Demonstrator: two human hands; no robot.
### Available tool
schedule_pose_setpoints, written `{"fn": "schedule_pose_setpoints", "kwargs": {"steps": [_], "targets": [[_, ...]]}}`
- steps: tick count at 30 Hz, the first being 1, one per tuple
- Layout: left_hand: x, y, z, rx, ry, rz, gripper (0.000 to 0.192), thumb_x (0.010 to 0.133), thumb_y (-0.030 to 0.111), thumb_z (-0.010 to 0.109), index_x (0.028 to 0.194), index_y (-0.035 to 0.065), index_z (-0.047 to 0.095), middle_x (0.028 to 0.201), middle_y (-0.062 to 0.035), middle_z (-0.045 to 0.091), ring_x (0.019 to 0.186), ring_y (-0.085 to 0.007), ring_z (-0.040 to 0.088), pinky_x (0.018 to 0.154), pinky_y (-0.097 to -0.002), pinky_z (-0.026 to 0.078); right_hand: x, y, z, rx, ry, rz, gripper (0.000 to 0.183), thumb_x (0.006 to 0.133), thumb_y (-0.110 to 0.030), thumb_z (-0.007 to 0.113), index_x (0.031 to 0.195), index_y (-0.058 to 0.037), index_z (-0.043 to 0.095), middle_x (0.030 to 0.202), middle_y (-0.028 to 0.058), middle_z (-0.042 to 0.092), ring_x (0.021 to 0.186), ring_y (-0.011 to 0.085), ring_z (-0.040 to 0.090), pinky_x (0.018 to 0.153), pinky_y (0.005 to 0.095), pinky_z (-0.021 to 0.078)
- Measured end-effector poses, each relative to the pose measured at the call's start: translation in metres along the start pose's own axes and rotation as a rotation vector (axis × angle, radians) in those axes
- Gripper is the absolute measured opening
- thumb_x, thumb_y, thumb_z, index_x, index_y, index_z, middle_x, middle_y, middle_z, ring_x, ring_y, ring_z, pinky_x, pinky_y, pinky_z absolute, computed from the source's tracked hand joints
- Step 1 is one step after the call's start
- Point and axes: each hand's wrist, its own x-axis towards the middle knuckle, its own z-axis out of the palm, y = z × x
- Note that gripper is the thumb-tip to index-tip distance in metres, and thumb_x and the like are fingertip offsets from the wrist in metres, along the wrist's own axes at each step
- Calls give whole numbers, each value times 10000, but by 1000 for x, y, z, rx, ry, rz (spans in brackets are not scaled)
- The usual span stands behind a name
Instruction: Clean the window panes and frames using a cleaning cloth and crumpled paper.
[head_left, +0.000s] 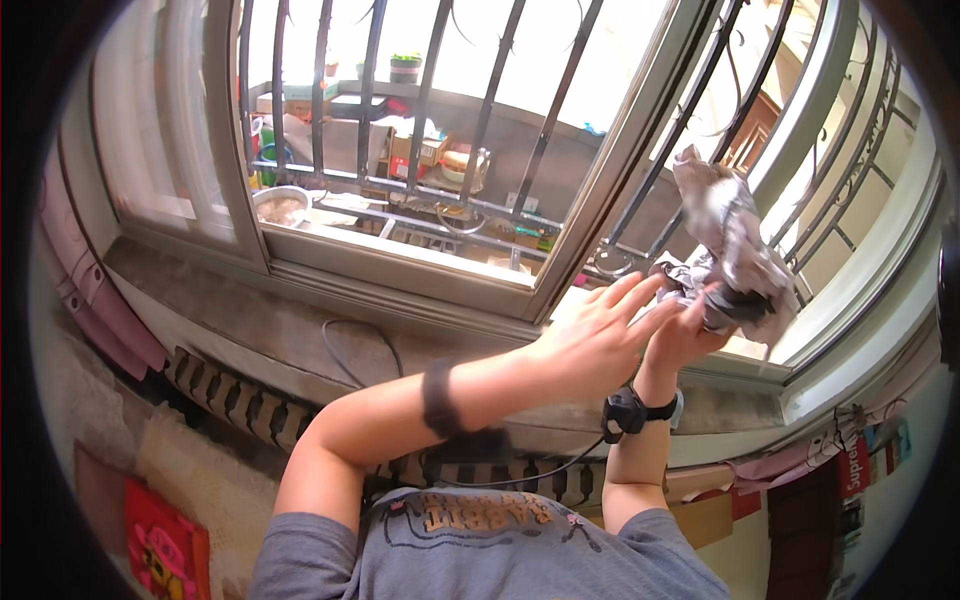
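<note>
My right hand (690, 330) is raised at the right side of the window, just behind a crumpled sheet of grey-white paper or cloth (731, 232) with printed or dark patches. Its fingers are partly hidden by this bundle, which they appear to grip. My left hand (604, 330) reaches across to the right, its fingers spread and their tips at the bundle's lower left edge. Whether they press on it cannot be told. The bundle is blurred and stands before the right window pane (645, 217). A black band is on each arm.
A sliding window frame (405, 274) runs across in front of me, with black metal bars (487, 97) outside. Beyond them are boxes, a white basin (281, 206) and a potted plant (405, 67). A black cable (360, 322) loops over the sill (262, 315), above a radiator (247, 405).
</note>
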Motion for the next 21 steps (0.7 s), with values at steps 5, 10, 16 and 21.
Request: {"fn": "schedule_pose_setpoints", "kwargs": {"steps": [5,10,16,21], "targets": [[-25,-11,-46,130,88,-55,632,764,128,659,1353,52,441,1373,-196,445,1300,-381,399,1072,-506,342,1,54,43,-218,-66,255,284,893,-52,593,1171,-25,543,1064,91,619,857,184,623,672,323,550],[-44,-74,-88,463,230,-139,604,810,150,668,1377,121,464,1433,-139,421,1371,-357,320,1123,-531,225,21,53,64,232,-142,770,271,920,-43,542,1189,-15,546,1035,83,636,920,225,636,775,360,540],[-71,-150,-147,813,416,-303,682,824,177,668,1438,195,371,1518,-92,269,1423,-327,201,1127,-568,179,75,77,85,241,-358,911,248,906,-102,557,1138,-19,587,1008,85,675,886,223,671,749,364,560],[-77,-169,-160,732,467,-340,659,882,224,594,1476,207,309,1546,-124,198,1429,-403,134,1119,-609,142,89,95,92,419,-543,1079,197,893,-111,542,1031,13,606,897,99,673,758,220,680,634,349,575]]}}
